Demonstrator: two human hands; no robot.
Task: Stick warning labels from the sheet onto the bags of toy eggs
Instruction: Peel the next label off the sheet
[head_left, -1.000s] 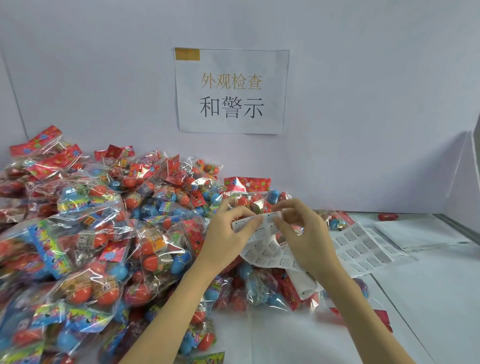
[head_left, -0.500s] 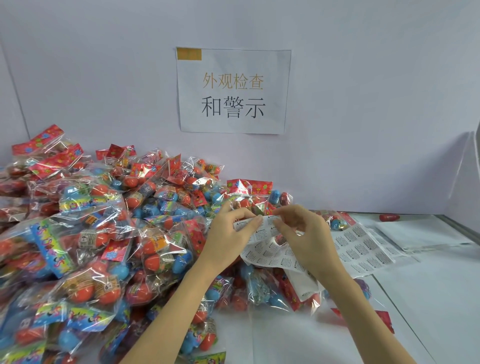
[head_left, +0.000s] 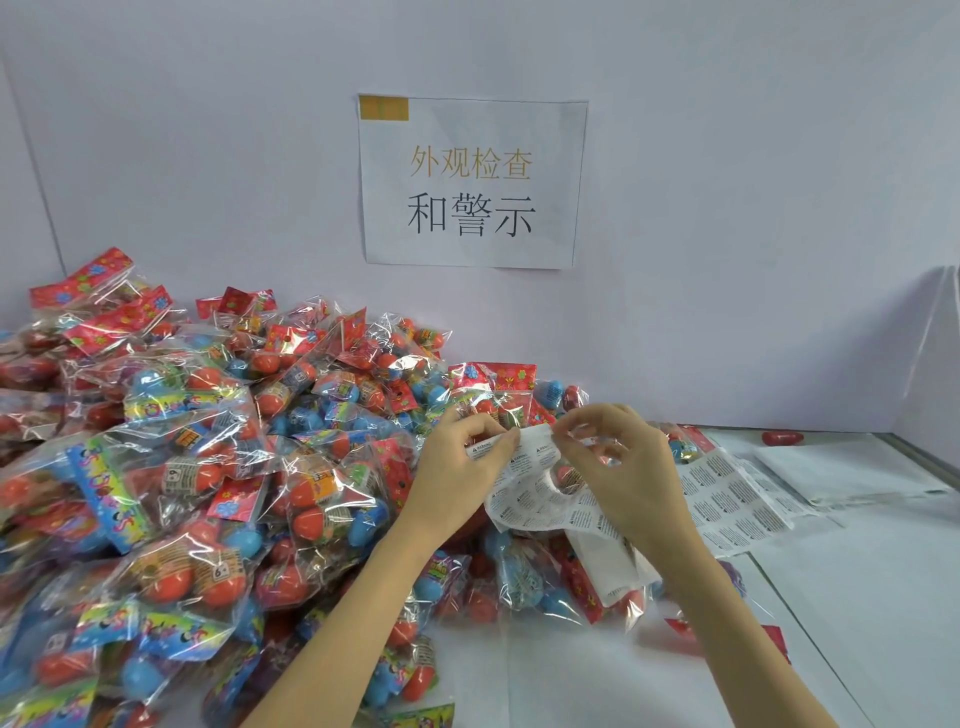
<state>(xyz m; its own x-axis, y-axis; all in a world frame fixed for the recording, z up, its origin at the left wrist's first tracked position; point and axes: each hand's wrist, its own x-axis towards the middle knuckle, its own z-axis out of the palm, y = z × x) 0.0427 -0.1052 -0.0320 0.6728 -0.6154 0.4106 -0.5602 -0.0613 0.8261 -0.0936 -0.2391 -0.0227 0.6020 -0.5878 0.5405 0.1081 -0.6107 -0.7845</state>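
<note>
label print: the text on the label sheet (head_left: 530, 499) held at centre is too small to read.
pile, 9 o'clock: the heap of egg bags (head_left: 171, 493) is cut off by the left and bottom edges.
right thumb tip: hidden behind the right hand (head_left: 623, 473), so its pinch on the sheet cannot be made out.
forearms, 6 o'clock: both cut by the bottom edge.
red object (head_left: 782, 438), 3 o'clock: too small to identify.

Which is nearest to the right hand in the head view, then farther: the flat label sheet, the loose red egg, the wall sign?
From the right hand:
1. Flat label sheet, just right of it on the table.
2. Loose red egg, farther right, by the wall.
3. Wall sign, up on the wall.
</note>
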